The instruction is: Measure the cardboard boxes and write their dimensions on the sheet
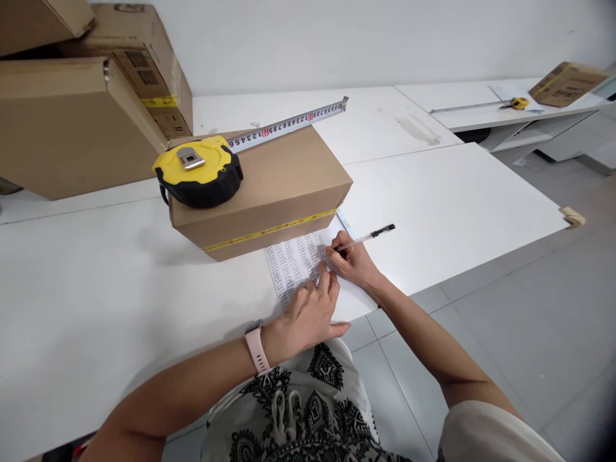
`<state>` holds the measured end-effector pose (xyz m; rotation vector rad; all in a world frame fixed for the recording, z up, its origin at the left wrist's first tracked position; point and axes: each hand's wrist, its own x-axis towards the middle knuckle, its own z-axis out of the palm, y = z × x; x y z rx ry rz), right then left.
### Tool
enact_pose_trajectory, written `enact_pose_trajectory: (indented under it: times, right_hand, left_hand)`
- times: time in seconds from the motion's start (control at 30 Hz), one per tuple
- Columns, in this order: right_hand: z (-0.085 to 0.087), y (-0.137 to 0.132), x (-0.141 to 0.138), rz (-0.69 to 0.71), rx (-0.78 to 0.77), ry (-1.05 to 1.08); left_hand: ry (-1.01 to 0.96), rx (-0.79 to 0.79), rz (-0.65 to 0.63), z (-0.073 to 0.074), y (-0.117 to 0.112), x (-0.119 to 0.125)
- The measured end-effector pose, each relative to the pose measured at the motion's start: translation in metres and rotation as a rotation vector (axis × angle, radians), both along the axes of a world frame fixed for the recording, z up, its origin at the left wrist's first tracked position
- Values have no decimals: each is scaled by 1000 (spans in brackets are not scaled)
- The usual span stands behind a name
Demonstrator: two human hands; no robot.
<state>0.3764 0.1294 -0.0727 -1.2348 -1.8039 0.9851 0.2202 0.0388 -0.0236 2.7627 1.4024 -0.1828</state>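
Observation:
My right hand (353,259) is closed round a pen (366,238), whose tip rests on a printed sheet of paper (292,261) at the table's near edge. Flat on that sheet, fingers spread, lies my left hand (308,311), a pink watch on its wrist. Just beyond the paper sits a cardboard box (283,186) sealed with yellow tape. On top of the box lies a yellow and black tape measure (199,171), its blade (289,123) pulled out along the box's far edge.
Larger cardboard boxes (72,115) are stacked at the back left of the white table (433,199). A farther table (462,106) at the back right holds another tape measure (518,102) and a box (568,82). Grey tiled floor lies to the right.

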Motion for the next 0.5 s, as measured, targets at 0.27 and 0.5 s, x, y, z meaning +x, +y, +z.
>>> enact_pose_trajectory:
  times: [0.27, 0.5]
  right_hand:
    - [0, 1, 2, -43, 12, 23]
    - [-1, 1, 0, -46, 33, 3]
  left_hand:
    - [-2, -12, 1, -2, 0, 1]
    - [-1, 1, -3, -3, 0, 0]
